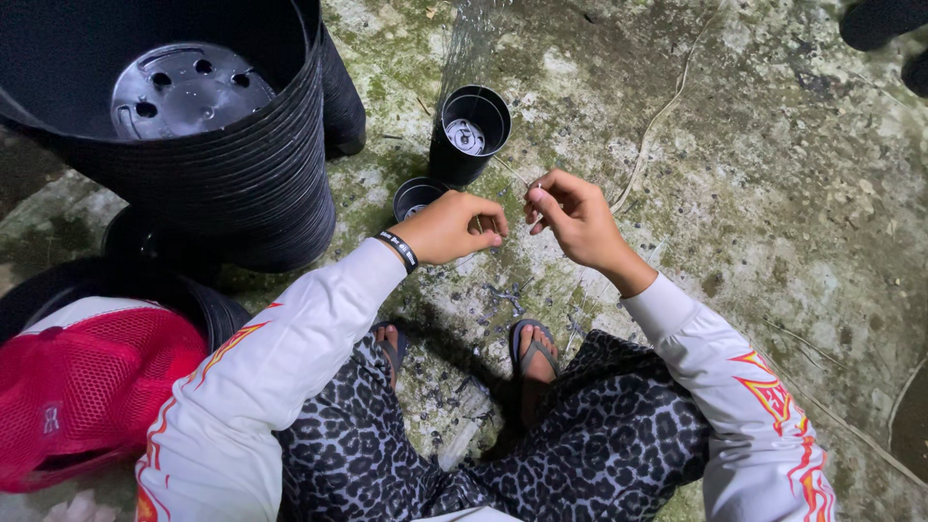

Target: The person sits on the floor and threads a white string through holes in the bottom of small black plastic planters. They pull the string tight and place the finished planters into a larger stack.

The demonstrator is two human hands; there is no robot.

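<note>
While both hands are hovering just in front of the small black pot [468, 131], the left hand [454, 227] is curling its fingers inward into a loose fist, and the right hand [570, 220] is pinching thumb against forefinger; whatever either is gripping is too small to make out. The wrists are angling toward each other, fingertips nearly meeting, with a dark wristband [398, 250] circling the left wrist. A second small pot [416, 197] is lying partly behind the left hand, just below the upright small black pot. Left of that pot, a tall stack of large black pots [222, 164] is leaning. A red mesh cap [87, 387] is sitting well below-left of it. Dark scraps [503, 295] are littering the mossy concrete floor [773, 193] beneath the hands.
</note>
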